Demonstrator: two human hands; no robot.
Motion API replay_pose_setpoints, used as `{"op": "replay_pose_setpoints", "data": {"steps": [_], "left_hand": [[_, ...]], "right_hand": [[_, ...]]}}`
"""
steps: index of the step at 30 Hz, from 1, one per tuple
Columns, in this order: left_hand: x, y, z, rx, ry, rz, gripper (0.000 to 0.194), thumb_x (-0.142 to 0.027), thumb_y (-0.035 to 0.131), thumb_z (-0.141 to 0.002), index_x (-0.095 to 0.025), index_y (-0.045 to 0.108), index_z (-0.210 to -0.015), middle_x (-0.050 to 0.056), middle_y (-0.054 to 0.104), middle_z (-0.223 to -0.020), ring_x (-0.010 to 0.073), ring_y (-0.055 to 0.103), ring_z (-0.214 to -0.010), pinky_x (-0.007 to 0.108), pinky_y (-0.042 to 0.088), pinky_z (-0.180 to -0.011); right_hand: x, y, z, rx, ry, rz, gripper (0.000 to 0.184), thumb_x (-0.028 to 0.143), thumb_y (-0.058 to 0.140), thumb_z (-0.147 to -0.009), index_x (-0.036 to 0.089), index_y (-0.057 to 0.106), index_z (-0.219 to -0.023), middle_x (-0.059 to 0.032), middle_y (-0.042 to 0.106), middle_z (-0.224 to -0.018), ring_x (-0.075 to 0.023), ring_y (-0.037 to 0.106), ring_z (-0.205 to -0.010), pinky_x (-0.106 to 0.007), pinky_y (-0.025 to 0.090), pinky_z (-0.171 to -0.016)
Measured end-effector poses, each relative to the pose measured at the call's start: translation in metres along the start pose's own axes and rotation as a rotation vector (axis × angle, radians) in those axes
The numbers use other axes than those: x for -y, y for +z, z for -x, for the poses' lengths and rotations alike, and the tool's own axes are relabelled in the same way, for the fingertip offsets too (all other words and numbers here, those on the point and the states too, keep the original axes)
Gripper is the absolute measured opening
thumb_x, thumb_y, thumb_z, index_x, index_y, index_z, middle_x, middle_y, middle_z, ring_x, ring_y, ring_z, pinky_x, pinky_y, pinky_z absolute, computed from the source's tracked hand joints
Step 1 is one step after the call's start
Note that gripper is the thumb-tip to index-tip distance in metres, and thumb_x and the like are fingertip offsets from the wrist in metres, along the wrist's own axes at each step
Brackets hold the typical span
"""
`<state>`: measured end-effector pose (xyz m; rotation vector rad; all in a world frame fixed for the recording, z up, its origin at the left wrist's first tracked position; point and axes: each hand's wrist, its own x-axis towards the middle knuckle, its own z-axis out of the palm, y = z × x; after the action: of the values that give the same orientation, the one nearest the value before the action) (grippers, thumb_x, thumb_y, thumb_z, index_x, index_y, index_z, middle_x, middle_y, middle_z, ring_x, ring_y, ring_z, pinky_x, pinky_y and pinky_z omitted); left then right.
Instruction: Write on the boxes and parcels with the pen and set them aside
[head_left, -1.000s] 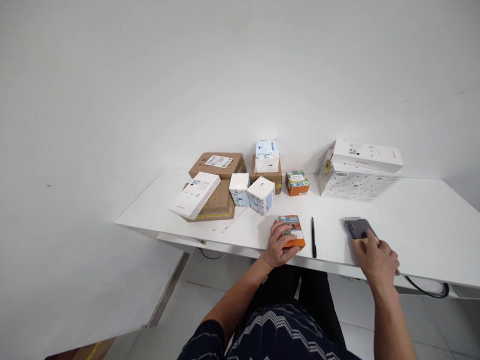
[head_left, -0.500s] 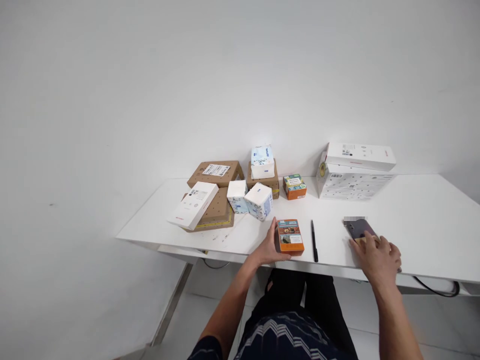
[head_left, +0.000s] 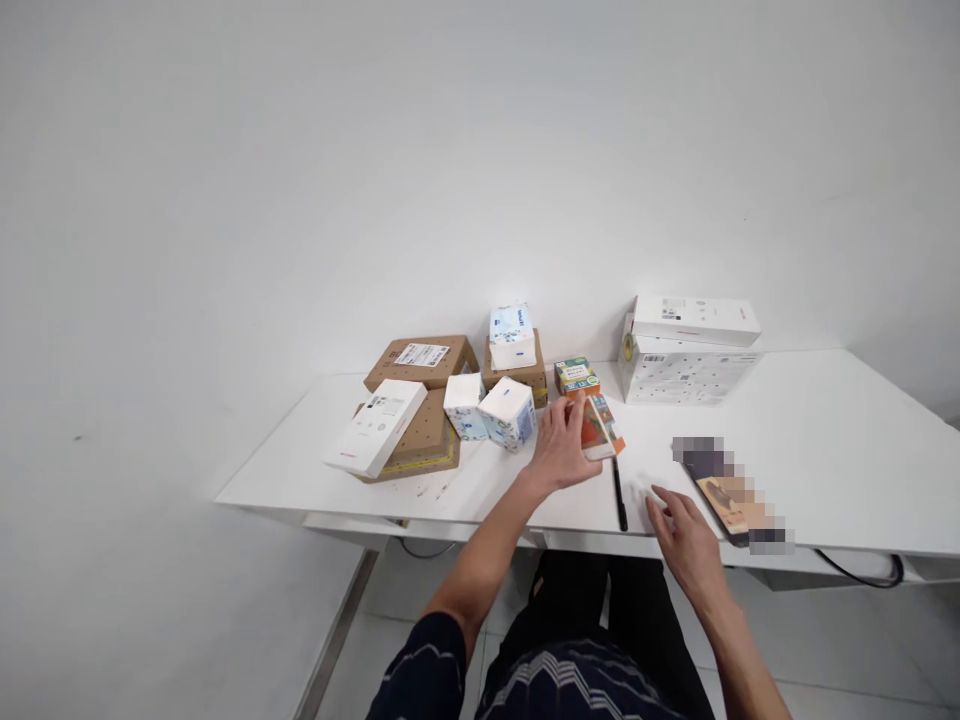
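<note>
My left hand (head_left: 561, 445) grips a small orange box (head_left: 598, 435), which is tilted in front of a second orange and green box (head_left: 576, 374). The fingers hide part of the held box. Over the front of the table, my right hand (head_left: 684, 535) has its fingers apart and holds nothing. It is between a black pen (head_left: 619, 497) and a dark phone (head_left: 729, 508), touching neither. The phone lies on the table, partly blurred out.
Left of my hands, tissue packs (head_left: 508, 412) stand beside brown cardboard boxes (head_left: 420, 360). A flat white box (head_left: 377, 426) leans on the cardboard. At the back right, a long white box (head_left: 696, 318) rests on a larger patterned box (head_left: 686, 374). The white table (head_left: 817, 450) meets the wall.
My left hand has carried the orange box up and away from the table's front edge, tilting it. My right hand has let go of the phone and moved left.
</note>
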<state>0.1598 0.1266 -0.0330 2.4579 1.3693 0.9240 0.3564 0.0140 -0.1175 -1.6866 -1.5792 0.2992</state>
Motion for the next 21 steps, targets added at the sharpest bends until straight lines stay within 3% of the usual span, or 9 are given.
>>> {"op": "replay_pose_setpoints", "data": {"steps": [5,7,11,13,15,18,21], "left_hand": [[0.008,-0.005,-0.077,-0.013,-0.082,-0.162,0.092,-0.048,0.07,-0.066,-0.021,0.027,-0.143,0.017,0.039,-0.131,0.0382,0.036,-0.124,0.052,0.029,-0.104],[0.018,-0.003,-0.104,0.043,-0.138,-0.181,0.089,-0.051,0.067,-0.068,-0.018,0.03,-0.142,0.019,0.04,-0.132,0.0398,0.035,-0.126,0.053,0.028,-0.104],[0.032,0.001,-0.129,0.138,-0.162,-0.176,0.077,-0.035,0.066,-0.07,-0.011,0.037,-0.136,0.024,0.036,-0.14,0.0446,0.027,-0.134,0.058,0.026,-0.105],[0.032,0.004,-0.12,0.1,-0.12,-0.168,0.072,-0.03,0.063,-0.072,-0.011,0.038,-0.137,0.023,0.031,-0.146,0.0438,0.017,-0.139,0.06,0.022,-0.108],[0.027,0.011,-0.094,-0.014,-0.003,-0.15,0.062,-0.028,0.056,-0.079,-0.013,0.04,-0.137,0.019,0.031,-0.147,0.0388,0.011,-0.143,0.058,0.018,-0.111],[0.017,0.031,-0.03,-0.109,0.238,-0.054,0.043,-0.026,0.052,-0.082,-0.019,0.055,-0.125,0.013,0.047,-0.136,0.0332,0.026,-0.139,0.055,0.028,-0.112],[0.013,0.055,0.039,-0.078,0.217,0.057,0.033,-0.021,0.052,-0.082,-0.026,0.064,-0.111,0.008,0.058,-0.122,0.0325,0.043,-0.128,0.057,0.036,-0.107]], "right_hand": [[0.008,-0.005,0.007,0.014,0.108,-0.224,0.033,0.05,0.054,-0.083,0.024,0.069,-0.097,-0.0111,0.066,-0.1,-0.0284,0.063,-0.079,-0.047,0.052,-0.074],[0.012,-0.008,0.009,-0.003,0.138,-0.299,0.025,0.047,0.059,-0.08,0.029,0.07,-0.094,-0.0085,0.066,-0.097,-0.0292,0.063,-0.077,-0.048,0.051,-0.074],[0.014,-0.014,0.01,-0.003,0.134,-0.314,0.021,0.045,0.061,-0.081,0.031,0.07,-0.093,-0.0072,0.067,-0.097,-0.0277,0.063,-0.072,-0.045,0.052,-0.069],[0.012,-0.022,0.002,0.011,0.109,-0.281,0.024,0.045,0.058,-0.083,0.028,0.07,-0.095,-0.0085,0.067,-0.098,-0.0251,0.062,-0.069,-0.042,0.051,-0.066],[0.008,-0.036,-0.017,-0.013,0.063,-0.191,0.031,0.048,0.054,-0.086,0.024,0.069,-0.099,-0.0102,0.067,-0.097,-0.0229,0.061,-0.069,-0.04,0.051,-0.066],[0.003,-0.068,-0.071,-0.128,-0.007,0.013,0.045,0.054,0.048,-0.088,0.019,0.065,-0.11,-0.0132,0.066,-0.102,-0.0233,0.06,-0.077,-0.042,0.05,-0.072],[-0.001,-0.101,-0.15,-0.199,-0.087,0.254,0.063,0.061,0.049,-0.085,0.016,0.055,-0.128,-0.0194,0.058,-0.12,-0.0329,0.051,-0.109,-0.05,0.044,-0.084]]}}
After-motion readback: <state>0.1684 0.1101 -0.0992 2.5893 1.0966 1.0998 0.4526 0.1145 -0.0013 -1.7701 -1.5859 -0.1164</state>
